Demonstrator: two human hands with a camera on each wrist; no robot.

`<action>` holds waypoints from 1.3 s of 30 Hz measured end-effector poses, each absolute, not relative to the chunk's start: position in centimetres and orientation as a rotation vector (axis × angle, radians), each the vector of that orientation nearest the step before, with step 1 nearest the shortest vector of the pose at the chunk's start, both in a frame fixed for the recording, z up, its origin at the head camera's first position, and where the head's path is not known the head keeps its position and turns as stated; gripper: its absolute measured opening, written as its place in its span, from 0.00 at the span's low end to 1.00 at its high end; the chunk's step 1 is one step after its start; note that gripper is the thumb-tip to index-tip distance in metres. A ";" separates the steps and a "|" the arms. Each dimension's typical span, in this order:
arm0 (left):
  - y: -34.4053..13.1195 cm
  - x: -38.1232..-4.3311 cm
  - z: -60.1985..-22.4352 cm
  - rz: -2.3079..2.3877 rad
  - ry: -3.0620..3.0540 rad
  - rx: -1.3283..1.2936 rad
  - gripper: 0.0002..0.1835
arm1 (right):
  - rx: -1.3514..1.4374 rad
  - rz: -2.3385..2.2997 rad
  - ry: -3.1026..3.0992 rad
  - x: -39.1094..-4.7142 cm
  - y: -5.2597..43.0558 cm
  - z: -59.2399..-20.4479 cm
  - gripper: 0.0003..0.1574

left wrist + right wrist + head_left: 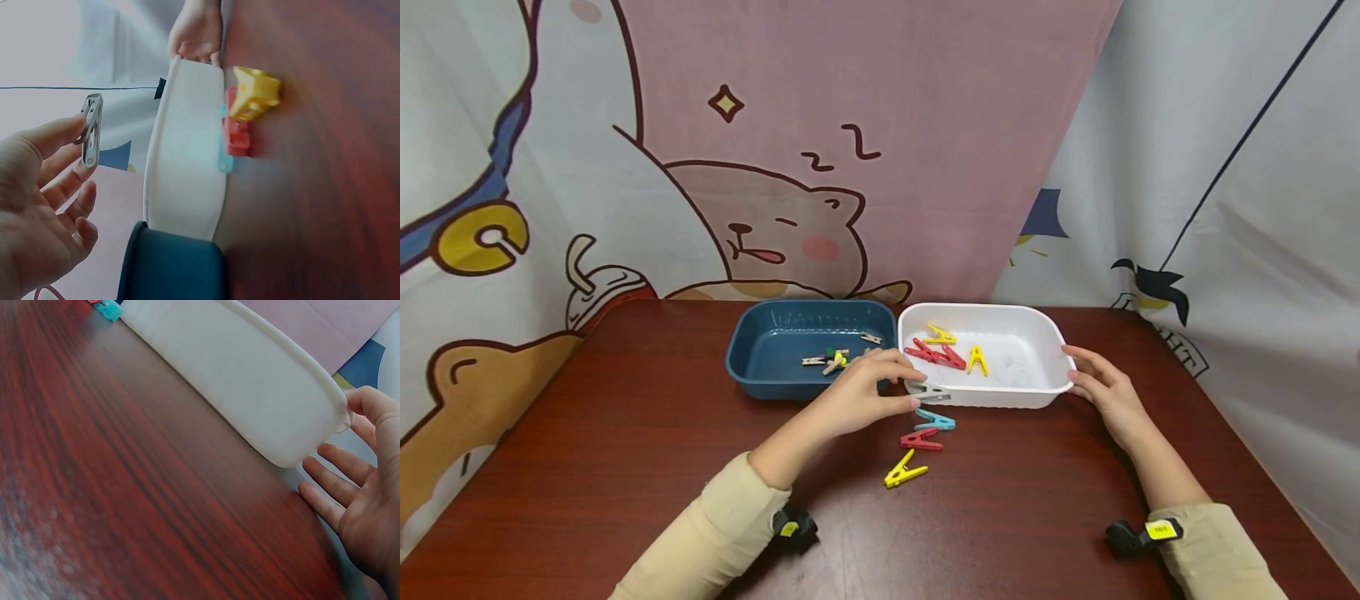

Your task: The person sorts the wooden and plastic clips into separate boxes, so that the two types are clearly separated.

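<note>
My left hand (865, 390) pinches a grey metal clothespin (931, 392) between thumb and fingertips, over the near left edge of the white tray (1037, 398). The clothespin (93, 131) shows side-on in the left wrist view, the other fingers loosely bent below it. At the tray's right end, my right hand (1108, 396) holds the rim by thumb and fingers; the right wrist view shows the thumb on the rim. Inside the tray lie red clothespins (936, 353) and yellow clothespins (977, 360). On the table are a blue clothespin (936, 420), a red one (921, 439) and a yellow one (906, 469).
A dark blue tray (760, 389) stands against the white tray's left side, with several small wooden clothespins (835, 363) in it. Both stand near the back of the brown table (1015, 500). A printed cloth (940, 150) hangs behind.
</note>
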State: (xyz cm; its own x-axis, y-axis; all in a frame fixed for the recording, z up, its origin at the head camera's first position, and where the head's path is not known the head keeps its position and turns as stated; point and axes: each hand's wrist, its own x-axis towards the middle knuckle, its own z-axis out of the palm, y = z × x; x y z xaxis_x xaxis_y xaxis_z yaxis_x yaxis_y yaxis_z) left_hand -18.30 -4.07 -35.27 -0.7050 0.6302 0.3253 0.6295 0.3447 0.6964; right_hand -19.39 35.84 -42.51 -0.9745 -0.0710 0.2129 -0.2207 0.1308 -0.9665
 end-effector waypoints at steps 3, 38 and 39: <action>-3.2 -18.9 -34.9 1.351 2.618 1.196 0.17 | 0.287 1.968 -2.285 -19.4 35.8 -42.5 0.26; 1.3 -24.7 -36.5 1.188 2.787 0.905 0.17 | 0.299 1.985 -2.270 -19.5 35.9 -42.6 0.25; 1.3 -24.8 -36.5 1.185 2.788 0.889 0.17 | 0.297 1.981 -2.274 -19.5 35.9 -42.5 0.25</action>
